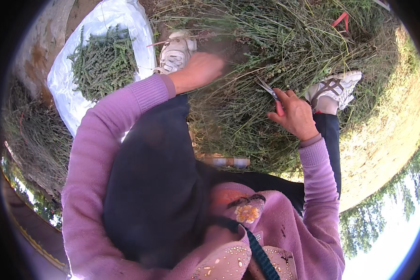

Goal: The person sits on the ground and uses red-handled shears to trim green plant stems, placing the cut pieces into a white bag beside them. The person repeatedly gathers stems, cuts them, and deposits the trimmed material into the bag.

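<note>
My right hand point(295, 114) is closed round the red handles of small scissors point(270, 90), whose blades point up and left over cut green stalks point(252, 107). My left hand point(199, 72) reaches out beside the left shoe, above the left edge of the stalks. Its fingers are smeared and partly hidden, so I cannot make out what they hold, if anything. To its left, a heap of green plant tips point(105, 63) lies on a white plastic sheet or bag point(63, 77).
My white shoes, the left point(175, 53) and the right point(333, 91), flank the stalks. A red strip point(342, 20) lies at the far right. Near my lap is a low seat-like object point(226, 162). More dry plants point(39, 135) lie at the left.
</note>
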The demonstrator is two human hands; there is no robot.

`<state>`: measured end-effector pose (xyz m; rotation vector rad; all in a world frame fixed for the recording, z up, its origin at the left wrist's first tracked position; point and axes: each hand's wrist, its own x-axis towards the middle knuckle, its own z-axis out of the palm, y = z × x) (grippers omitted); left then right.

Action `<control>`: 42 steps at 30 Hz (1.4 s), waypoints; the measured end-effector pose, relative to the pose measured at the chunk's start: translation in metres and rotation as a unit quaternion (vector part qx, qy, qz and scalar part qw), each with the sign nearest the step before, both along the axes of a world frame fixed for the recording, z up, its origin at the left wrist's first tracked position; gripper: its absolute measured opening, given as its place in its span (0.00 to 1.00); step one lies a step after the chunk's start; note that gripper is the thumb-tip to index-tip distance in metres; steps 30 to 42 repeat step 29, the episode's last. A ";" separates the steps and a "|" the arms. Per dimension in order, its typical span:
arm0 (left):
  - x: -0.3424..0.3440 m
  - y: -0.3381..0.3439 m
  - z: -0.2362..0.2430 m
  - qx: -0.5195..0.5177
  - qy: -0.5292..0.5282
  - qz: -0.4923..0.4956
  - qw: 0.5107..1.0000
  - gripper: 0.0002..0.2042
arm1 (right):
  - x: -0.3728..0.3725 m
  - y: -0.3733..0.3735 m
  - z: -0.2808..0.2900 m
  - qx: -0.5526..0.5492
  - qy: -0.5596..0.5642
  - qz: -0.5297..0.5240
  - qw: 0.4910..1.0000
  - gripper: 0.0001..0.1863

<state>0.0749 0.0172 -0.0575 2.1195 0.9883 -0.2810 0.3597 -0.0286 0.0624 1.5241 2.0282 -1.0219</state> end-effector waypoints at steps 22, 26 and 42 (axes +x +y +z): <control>-0.061 0.027 0.071 -0.565 -0.414 0.366 0.612 0.28 | -0.016 0.022 0.015 -0.048 0.161 -0.210 0.963 0.35; -0.087 0.033 0.094 -0.386 -0.317 0.406 0.765 0.25 | -0.013 0.041 0.051 -0.092 0.018 -0.092 0.991 0.35; -0.171 0.030 0.098 -0.188 -0.276 0.437 0.835 0.25 | 0.009 0.066 0.083 -0.101 0.022 -0.148 0.984 0.34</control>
